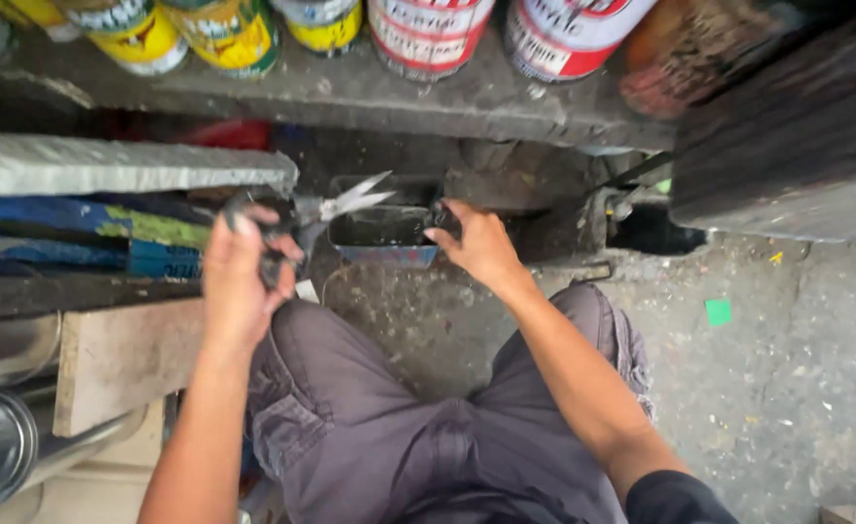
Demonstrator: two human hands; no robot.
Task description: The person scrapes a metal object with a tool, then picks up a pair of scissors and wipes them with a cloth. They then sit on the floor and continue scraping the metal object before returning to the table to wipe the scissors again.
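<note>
My left hand (239,281) grips the scissors (316,215) by their handles, stiff blades parted and pointing toward my right hand (481,243), which pinches the rim of the small, light-looking metal tray (381,238) between them.

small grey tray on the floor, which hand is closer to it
Right. The right hand touches the right end of the grey tray. The left hand holds open scissors just left of it, apart.
</note>
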